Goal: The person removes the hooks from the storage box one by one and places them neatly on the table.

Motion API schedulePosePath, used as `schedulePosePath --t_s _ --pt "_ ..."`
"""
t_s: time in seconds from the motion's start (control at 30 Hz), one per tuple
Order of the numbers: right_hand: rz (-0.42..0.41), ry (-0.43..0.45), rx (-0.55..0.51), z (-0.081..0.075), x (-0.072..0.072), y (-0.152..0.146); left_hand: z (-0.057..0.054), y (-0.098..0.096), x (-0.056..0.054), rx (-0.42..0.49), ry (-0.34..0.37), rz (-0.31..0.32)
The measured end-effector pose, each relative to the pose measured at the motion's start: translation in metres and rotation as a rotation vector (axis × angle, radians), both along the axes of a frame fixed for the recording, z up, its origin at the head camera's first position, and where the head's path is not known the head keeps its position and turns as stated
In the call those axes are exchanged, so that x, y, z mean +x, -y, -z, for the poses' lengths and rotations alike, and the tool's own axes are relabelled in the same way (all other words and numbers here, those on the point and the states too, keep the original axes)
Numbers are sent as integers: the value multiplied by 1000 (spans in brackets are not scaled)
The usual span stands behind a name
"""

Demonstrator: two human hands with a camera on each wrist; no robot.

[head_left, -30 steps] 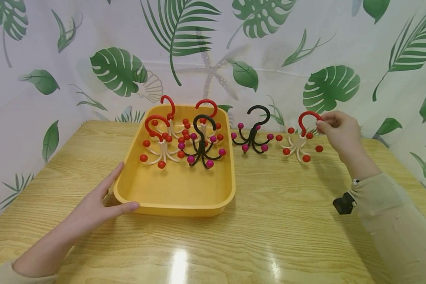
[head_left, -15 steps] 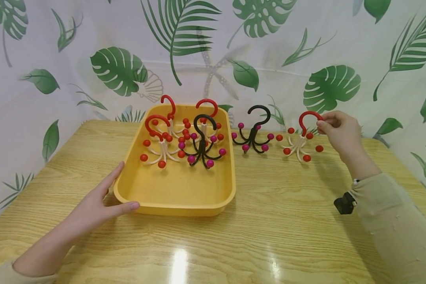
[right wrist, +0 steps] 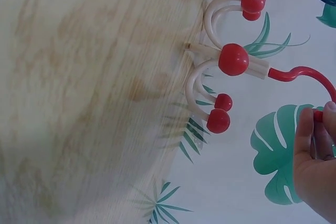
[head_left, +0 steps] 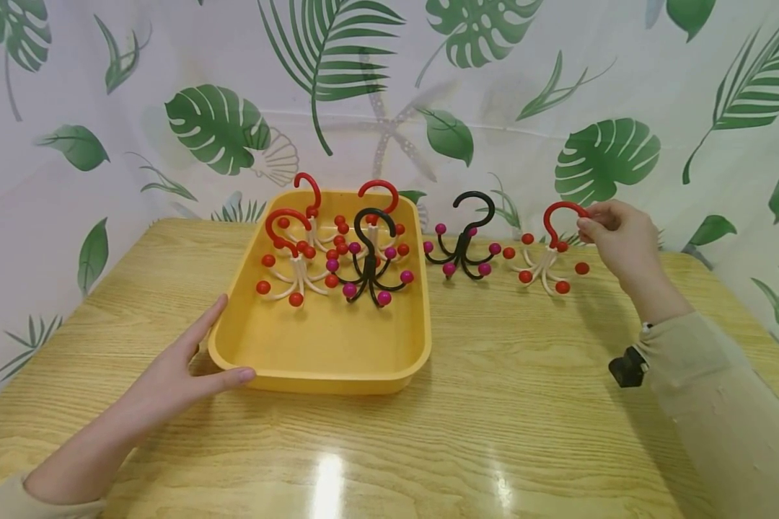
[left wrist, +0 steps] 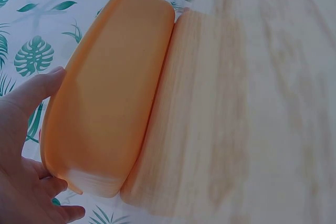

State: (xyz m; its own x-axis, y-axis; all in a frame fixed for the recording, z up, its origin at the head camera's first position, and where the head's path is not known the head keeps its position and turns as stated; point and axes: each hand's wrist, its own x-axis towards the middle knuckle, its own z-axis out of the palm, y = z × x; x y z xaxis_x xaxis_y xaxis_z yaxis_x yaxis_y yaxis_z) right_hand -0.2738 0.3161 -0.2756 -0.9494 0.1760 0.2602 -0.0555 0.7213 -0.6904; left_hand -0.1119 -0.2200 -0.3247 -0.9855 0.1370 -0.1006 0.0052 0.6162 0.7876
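Note:
In the head view my right hand pinches the tip of the red hook on a red-and-white hook hanger, which stands upright with its curved white arms and red ball ends spread. The right wrist view shows thumb and fingers at the hook's end, away from the white stem. My left hand rests at the near left corner of a yellow plastic tray, its index finger along the left side and its thumb across the front. The left wrist view has that thumb on the rim.
Inside the tray stand three red-and-white hangers, one of them front left, and a black hanger with magenta balls. Another black hanger stands between the tray and my right hand. Leaf-print cloth backs the wooden table.
The held hanger has turned very slightly; its red balls have shifted a little. My right hand still pinches the hook in nearly the same spot. The left hand and tray have not moved.

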Motion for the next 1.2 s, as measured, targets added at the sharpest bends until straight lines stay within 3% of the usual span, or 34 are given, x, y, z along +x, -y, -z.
schedulePosePath --t_s 0.37,0.77,0.9,1.07,1.2 --pt "-4 9 4 -1 -1 -1 -1 0 -1 -1 12 3" --pt "-33 25 -65 -5 1 3 -1 0 0 4 17 2" --pt "-50 -30 -102 -9 3 13 -1 0 0 7 12 1" --pt "-83 -170 -173 -17 7 36 0 0 0 -1 9 2" --pt "-192 -237 -225 -26 10 63 0 0 -1 -9 20 -5"
